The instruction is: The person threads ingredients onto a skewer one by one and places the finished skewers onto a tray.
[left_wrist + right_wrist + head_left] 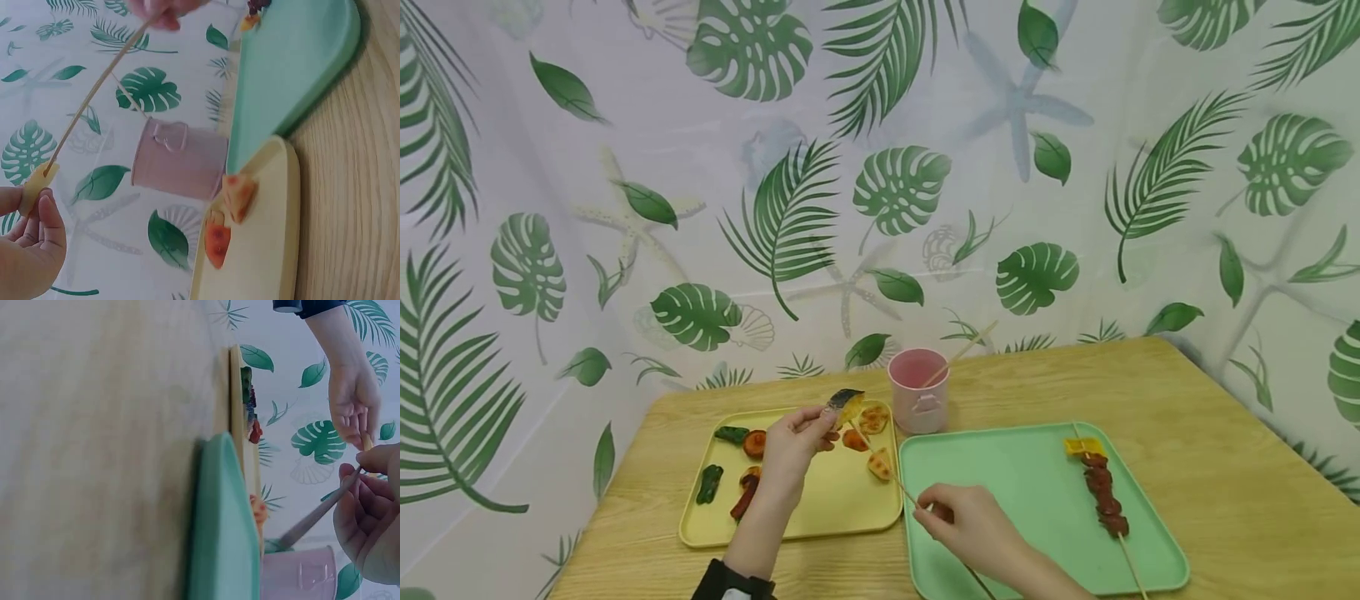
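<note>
Head | left hand (790, 446) grip pinches food piece (847, 406) | right hand (970, 525) grip clamps skewer (891, 479)

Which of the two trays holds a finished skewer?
The green tray, on the right, holds a loaded skewer lying along its right side. The yellow tray beside it holds only loose food pieces.
</note>
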A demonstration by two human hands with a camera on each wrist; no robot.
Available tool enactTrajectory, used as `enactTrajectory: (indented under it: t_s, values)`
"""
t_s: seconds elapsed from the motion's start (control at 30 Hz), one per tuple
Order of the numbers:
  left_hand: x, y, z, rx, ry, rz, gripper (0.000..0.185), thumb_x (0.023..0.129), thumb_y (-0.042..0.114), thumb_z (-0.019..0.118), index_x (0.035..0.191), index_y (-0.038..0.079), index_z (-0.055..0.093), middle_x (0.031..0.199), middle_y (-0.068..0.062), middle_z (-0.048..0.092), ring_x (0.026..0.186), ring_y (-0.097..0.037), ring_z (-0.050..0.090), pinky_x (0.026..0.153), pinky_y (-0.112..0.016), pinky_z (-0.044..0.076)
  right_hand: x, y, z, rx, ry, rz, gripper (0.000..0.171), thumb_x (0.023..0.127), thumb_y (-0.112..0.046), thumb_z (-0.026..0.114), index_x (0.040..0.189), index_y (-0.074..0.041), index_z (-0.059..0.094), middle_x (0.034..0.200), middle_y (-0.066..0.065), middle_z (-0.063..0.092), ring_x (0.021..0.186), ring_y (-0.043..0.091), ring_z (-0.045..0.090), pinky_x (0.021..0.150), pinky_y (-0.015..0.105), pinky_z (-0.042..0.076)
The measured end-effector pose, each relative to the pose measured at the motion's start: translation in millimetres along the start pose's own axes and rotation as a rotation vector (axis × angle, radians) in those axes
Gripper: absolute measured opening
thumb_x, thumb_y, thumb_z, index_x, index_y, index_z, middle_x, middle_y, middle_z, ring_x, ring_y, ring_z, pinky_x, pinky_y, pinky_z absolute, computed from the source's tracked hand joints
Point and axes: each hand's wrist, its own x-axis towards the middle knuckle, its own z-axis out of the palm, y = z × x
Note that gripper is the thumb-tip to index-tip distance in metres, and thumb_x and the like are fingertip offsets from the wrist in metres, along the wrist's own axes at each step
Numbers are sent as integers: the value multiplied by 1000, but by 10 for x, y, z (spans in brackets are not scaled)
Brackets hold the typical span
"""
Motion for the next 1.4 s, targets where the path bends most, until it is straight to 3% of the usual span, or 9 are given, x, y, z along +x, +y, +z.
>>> enactTrajectory:
  t_s: [0.13,0.33,0.47,0.57,0.7,0.83,1.0,1.2,1.4]
  values:
    - [37,-5,-114,-12,37,-12,26,89,9,62,109,-9,59,83,-5,66,70,-13,61,66,-26,52,-201,105,-67,49,-119,60,14,90,-18,62,92,-6,67,65,-12,56,55,0,47,50,22,42]
    - [65,-41,-161,-157,34,-54,17,90,4,59,103,-6,60,80,-3,63,69,-13,60,64,-25,51,-338,129,-142,12,-167,6,11,89,-16,62,91,-6,68,68,-9,60,56,-1,48,51,21,43]
    - [47,-63,-168,-195,17,-69,9,89,4,61,95,-2,63,78,-4,63,67,-14,59,61,-24,50,-389,108,-147,-102,-82,-74,7,89,-13,62,88,-11,68,70,-12,59,55,-4,44,50,19,40]
    - [38,-62,-172,-199,15,-70,6,88,3,62,92,-1,64,76,-4,63,65,-14,59,59,-24,50,-417,117,-121,-161,34,-202,6,86,-7,64,85,-11,68,70,-9,60,57,-5,45,49,15,39]
    - [34,-57,-181,-166,24,-44,9,87,2,63,93,-4,64,73,-3,64,62,-13,59,57,-24,50,-427,134,-89,-180,165,-346,13,80,2,67,83,-10,67,70,-4,62,59,-5,49,49,11,38]
    - [38,-57,-199,-134,25,-14,11,86,2,64,93,-6,64,71,-3,64,60,-13,59,55,-23,49,-417,138,-77,-162,205,-379,16,77,4,69,82,-11,67,69,-4,62,59,-6,50,50,9,38]
    - [28,-63,-231,-110,11,-10,12,87,2,63,94,-7,63,72,-4,65,58,-13,58,54,-23,49,-432,151,-76,-28,175,-346,14,81,5,66,84,-9,69,71,-1,65,59,-5,51,50,12,42]
    - [0,-77,-227,-95,-25,-21,10,88,-1,60,94,-8,61,72,-5,64,58,-13,58,55,-24,49,-448,157,-131,209,47,-177,14,91,-2,56,88,2,69,74,5,66,57,-1,50,47,22,45]
    - [-17,-80,-185,-121,-28,-17,7,88,-2,60,93,-8,61,72,-5,64,59,-14,57,55,-23,49,-427,129,-168,230,36,-108,15,92,-9,57,88,-2,70,71,0,63,53,-3,43,45,22,43]
